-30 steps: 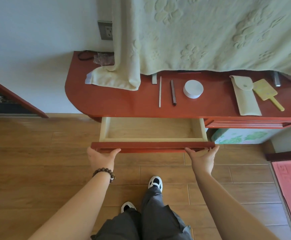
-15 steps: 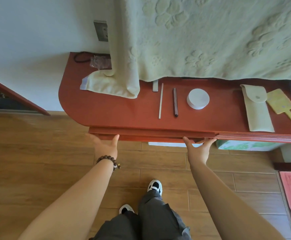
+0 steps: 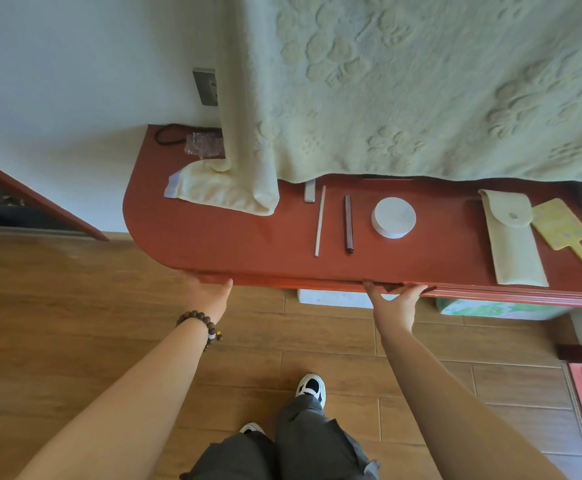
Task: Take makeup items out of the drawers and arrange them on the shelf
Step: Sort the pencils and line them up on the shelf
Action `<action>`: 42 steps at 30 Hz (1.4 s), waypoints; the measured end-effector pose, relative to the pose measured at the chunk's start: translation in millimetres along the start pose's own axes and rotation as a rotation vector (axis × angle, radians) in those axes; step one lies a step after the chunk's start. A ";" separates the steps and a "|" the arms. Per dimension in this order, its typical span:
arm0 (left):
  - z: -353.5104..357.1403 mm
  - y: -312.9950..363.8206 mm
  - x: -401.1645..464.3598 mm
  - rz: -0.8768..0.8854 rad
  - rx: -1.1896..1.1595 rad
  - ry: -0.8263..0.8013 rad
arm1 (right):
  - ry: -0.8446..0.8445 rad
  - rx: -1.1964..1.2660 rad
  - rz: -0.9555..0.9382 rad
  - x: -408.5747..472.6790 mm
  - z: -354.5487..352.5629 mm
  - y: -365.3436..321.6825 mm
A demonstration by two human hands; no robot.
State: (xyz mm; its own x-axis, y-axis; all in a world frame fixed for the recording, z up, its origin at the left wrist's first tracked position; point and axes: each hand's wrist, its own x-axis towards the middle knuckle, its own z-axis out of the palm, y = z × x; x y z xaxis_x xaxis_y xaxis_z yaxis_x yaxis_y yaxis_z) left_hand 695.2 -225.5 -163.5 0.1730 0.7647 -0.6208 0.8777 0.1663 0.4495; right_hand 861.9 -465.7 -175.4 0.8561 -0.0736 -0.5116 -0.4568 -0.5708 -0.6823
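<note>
Both hands press the drawer front under the red shelf [image 3: 213, 244]: left hand [image 3: 210, 296] and right hand [image 3: 395, 304], fingers straight, spread apart. White round jar [image 3: 393, 217], two pencils, pouch [image 3: 513, 244] lie on top.

Drawer [image 3: 317, 279] now pushed shut w/ both hands [image 3: 210, 296] flat against its front.

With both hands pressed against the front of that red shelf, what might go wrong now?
Fingers could get pinched: the left hand and right hand both press the front edge of the red wooden shelf, fingertips right at the seam.

A hard shove might jolt the shelf; the thin white stick and dark brown pencil lie loose and could roll.
</note>
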 end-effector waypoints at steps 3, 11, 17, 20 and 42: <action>-0.6 0.1 -13.7 0.034 0.047 -0.028 | -0.048 -0.044 0.002 -3.6 -8.3 1.5; 31.9 31.5 -86.8 0.526 0.036 -0.039 | -0.321 -0.146 -0.108 -36.6 -13.4 -1.0; 44.2 103.3 -70.7 0.753 0.147 -0.014 | -0.320 -0.177 -0.181 -43.6 -14.2 -16.6; 53.5 132.9 -53.3 0.730 0.261 -0.045 | -0.307 -0.183 -0.186 -42.6 -13.7 -25.8; 44.7 171.0 -32.0 0.733 0.529 -0.239 | -0.217 -0.041 -0.243 -37.5 -6.7 -109.5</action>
State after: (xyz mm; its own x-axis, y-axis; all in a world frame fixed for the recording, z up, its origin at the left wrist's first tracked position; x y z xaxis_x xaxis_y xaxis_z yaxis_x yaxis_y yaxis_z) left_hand 859.7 -249.3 -95.5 0.8000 0.4078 -0.4400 0.5918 -0.6570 0.4670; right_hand 881.5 -405.9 -78.1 0.8654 0.2422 -0.4386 -0.2315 -0.5831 -0.7787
